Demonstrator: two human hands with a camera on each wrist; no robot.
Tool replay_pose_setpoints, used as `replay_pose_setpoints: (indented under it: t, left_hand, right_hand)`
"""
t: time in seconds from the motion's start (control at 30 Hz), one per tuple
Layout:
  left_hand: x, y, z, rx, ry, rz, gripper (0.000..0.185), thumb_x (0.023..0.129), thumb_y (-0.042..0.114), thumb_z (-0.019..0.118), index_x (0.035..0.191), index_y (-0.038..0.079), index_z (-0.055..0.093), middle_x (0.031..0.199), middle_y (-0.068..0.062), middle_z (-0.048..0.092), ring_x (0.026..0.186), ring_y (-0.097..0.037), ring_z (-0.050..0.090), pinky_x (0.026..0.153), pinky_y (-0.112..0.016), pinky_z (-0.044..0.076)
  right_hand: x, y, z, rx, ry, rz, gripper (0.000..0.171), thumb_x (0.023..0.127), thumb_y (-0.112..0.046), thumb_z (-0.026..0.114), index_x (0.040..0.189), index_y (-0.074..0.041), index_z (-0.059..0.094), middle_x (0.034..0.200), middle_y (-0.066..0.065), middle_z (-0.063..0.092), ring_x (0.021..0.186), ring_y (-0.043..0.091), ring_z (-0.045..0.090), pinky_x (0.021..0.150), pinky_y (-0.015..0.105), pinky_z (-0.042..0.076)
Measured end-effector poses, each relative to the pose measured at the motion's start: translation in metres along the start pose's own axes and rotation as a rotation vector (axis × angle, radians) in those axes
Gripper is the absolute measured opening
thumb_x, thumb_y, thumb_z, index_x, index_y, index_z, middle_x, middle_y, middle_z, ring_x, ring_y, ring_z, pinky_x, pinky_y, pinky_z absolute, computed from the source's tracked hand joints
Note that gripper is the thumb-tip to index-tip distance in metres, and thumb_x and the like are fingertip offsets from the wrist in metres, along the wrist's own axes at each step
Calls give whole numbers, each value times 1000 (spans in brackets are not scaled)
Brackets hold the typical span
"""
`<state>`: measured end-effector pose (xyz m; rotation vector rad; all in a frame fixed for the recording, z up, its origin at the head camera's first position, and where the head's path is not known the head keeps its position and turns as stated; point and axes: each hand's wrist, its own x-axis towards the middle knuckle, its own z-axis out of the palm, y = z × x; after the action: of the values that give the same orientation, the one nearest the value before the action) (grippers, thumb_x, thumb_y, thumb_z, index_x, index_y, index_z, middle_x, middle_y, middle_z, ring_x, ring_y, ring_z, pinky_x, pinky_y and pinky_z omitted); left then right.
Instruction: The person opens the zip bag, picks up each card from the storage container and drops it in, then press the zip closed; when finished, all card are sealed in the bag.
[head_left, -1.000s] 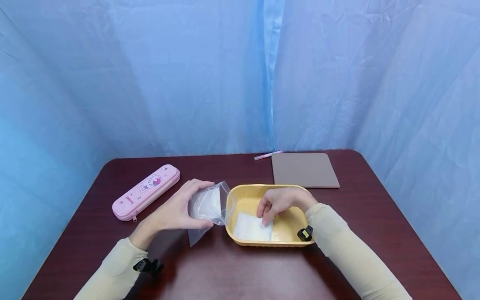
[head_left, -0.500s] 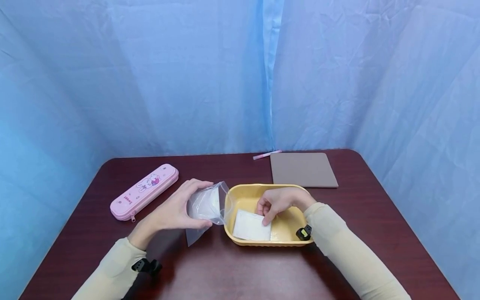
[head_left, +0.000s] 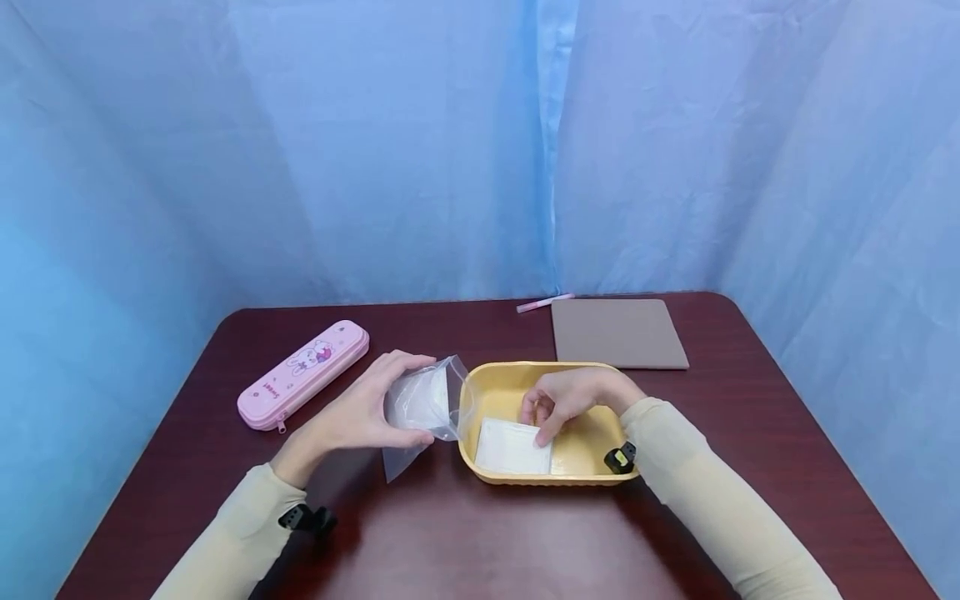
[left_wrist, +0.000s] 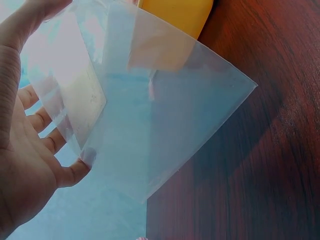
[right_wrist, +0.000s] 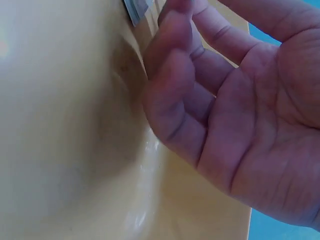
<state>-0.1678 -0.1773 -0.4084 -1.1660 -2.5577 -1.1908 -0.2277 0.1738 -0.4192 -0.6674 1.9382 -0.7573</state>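
My left hand (head_left: 358, 410) grips a clear plastic bag (head_left: 411, 408) between thumb and fingers, left of the yellow basin (head_left: 510, 479). The bag's mouth gapes toward the basin. A flat white piece (left_wrist: 80, 90) shows inside it in the left wrist view. My right hand (head_left: 570, 396) reaches into the basin and pinches the right edge of a white square packet (head_left: 512, 447). Its thumb lies on top, with the other fingers curled. In the right wrist view, only a small edge of the packet (right_wrist: 136, 10) shows beyond the curled fingers.
On the dark wood table (head_left: 472, 550), a pink pencil case (head_left: 303, 375) lies at the left. A grey-brown flat board or notebook (head_left: 618, 333) lies behind the basin, with a pink-and-white pen (head_left: 543, 303) beside it. Blue curtains (head_left: 397, 150) stand around the table.
The right fingers have taken hold of the packet's edge, and the packet has shifted slightly in the basin. The left hand keeps its hold on the bag. The head view has moved a little.
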Motion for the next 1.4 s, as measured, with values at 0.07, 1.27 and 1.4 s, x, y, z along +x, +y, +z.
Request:
replay_pose_setpoints:
  t: [0.07, 1.27, 1.4]
  left_hand:
    - [0, 1, -1, -1, 2, -3, 91, 67, 42, 94, 144, 19, 51, 129, 5, 55, 115, -15, 49, 91, -36, 47]
    - [-15, 3, -13, 65, 9, -69, 91, 68, 47, 92, 144, 18, 51, 129, 5, 55, 115, -14, 48, 90, -36, 47]
    - [-14, 4, -13, 73, 5, -62, 91, 69, 48, 91, 145, 18, 50, 129, 5, 55, 116, -14, 48, 90, -36, 47]
  right_hand:
    - [-1, 0, 1, 28, 1, 14, 24, 85, -8, 81, 106, -3, 69, 75, 1, 67, 60, 9, 54, 54, 23, 44]
    - [-25, -26, -15, 130, 162, -84, 18, 94, -18, 73, 100, -2, 66, 85, 20, 69, 67, 27, 70, 70, 56, 58]
    - [-37, -29, -18, 123, 208, -122, 20, 94, -17, 74, 103, 0, 67, 84, 18, 70, 67, 28, 69, 68, 56, 58]
